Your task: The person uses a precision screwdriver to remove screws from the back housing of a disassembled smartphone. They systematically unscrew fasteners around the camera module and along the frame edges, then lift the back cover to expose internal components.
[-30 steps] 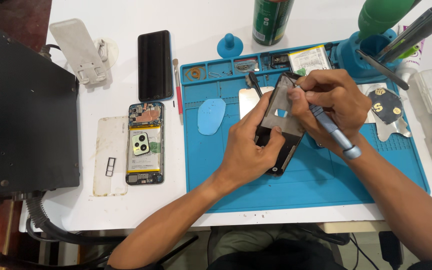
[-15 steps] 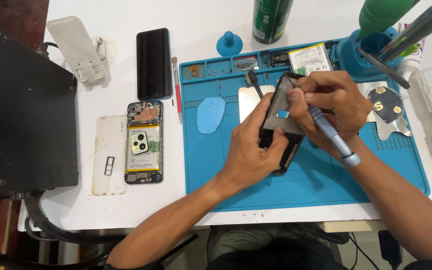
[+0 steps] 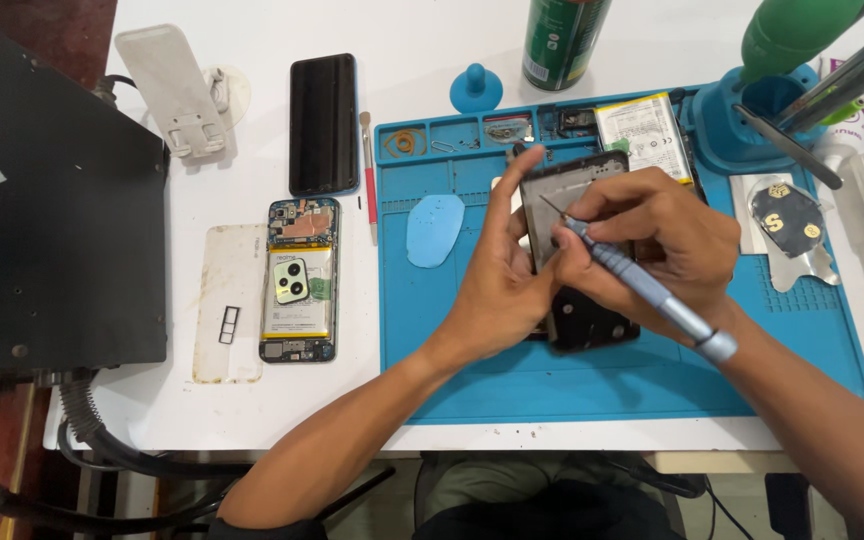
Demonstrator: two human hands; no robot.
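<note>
My left hand (image 3: 500,290) grips an opened black phone body (image 3: 574,190) and tilts it up over the blue work mat (image 3: 602,385). My right hand (image 3: 667,240) holds a grey-blue precision screwdriver (image 3: 652,292), its thin tip touching the phone's upper inside. The lower end of the phone (image 3: 592,325) shows below my fingers.
A second opened phone (image 3: 299,278) lies on the white table beside a clear back cover (image 3: 228,302). A black phone screen (image 3: 323,122), a red-tipped tool (image 3: 369,175), a blue pick (image 3: 435,229), a battery (image 3: 644,135), a green can (image 3: 562,40) and a black box (image 3: 47,210) surround the mat.
The phone body has been turned more upright and squarer to the camera. My right hand shifted slightly left, with the screwdriver tip moved to the phone's upper inside.
</note>
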